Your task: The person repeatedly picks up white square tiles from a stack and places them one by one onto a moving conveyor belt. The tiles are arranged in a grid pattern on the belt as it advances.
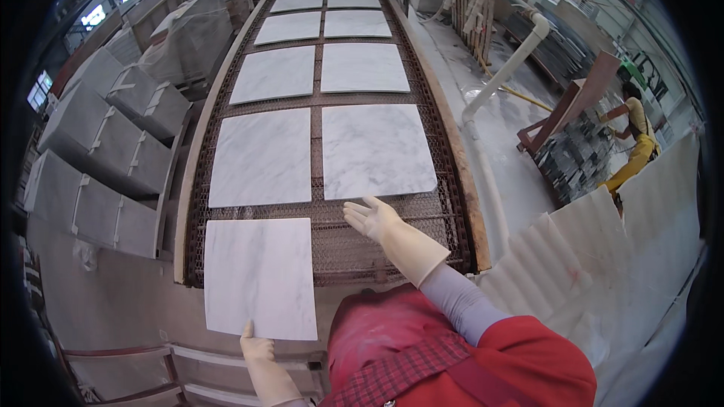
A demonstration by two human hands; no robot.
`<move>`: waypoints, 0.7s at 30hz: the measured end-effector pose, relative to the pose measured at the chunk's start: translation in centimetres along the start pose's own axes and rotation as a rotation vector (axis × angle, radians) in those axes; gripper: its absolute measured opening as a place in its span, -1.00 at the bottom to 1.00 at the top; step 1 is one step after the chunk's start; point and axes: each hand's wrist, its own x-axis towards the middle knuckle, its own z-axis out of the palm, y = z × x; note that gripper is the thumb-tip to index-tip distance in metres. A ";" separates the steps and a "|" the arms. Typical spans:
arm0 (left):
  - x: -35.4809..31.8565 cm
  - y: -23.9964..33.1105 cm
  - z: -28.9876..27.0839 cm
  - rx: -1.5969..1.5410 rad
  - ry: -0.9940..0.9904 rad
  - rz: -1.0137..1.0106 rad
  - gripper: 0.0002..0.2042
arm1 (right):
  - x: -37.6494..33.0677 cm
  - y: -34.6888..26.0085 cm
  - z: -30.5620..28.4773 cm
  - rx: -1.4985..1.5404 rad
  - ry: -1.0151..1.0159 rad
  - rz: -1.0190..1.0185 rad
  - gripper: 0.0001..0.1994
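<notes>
A person in cream rubber gloves is standing at the near end of a long mesh belt (pixel 347 245) that is running up the middle of the picture. The left hand (pixel 258 348), low in the frame, is touching the bottom edge of a white marble tile (pixel 260 277). Its thumb is sticking up against the tile's edge; I cannot tell what the other fingers are doing. The tile is lying flat in the lower left, with its far part on the belt and its near part hanging over the grey ledge (pixel 113 294).

The right hand (pixel 373 218) is hovering in the middle of the picture, over the bare mesh, just below another big white tile (pixel 375 151). Its fingers are spread wide and it is holding nothing.

More white tiles (pixel 260 157) are lying in pairs on the belt, going up to the top of the frame. Wrapped grey stone stacks (pixel 113 143) are sitting at the left. Crinkly white sheets (pixel 603 256) are lying at the lower right. Another person in yellow (pixel 637 139) is working at the right edge.
</notes>
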 end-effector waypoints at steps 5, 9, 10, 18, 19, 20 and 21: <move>-1.0 -0.1 1.4 -0.144 -0.062 -0.016 -0.55 | -5.1 1.3 -0.6 -0.350 -0.030 -0.111 -0.48; 0.8 -0.4 0.1 -0.230 -0.052 -0.043 -0.57 | -7.9 1.2 -2.5 -0.458 -0.144 -0.124 -0.47; 1.2 -0.4 -0.1 -0.264 -0.041 -0.055 -0.58 | -8.9 1.1 -2.8 -0.475 -0.139 -0.149 -0.47; 4.5 -1.3 -4.0 -0.328 0.009 -0.164 -0.57 | -13.4 1.5 -5.1 -0.591 -0.041 -0.205 -0.53; 3.9 -1.3 -3.3 -0.307 0.035 -0.162 -0.57 | -13.8 1.8 -5.6 -0.601 -0.027 -0.219 -0.54; 3.1 -1.2 -2.6 -0.286 0.063 -0.156 -0.57 | -14.1 2.0 -6.0 -0.616 -0.021 -0.229 -0.54; 0.2 -0.6 -0.1 -0.234 0.073 -0.131 -0.57 | -14.4 2.0 -6.5 -0.611 -0.013 -0.225 -0.54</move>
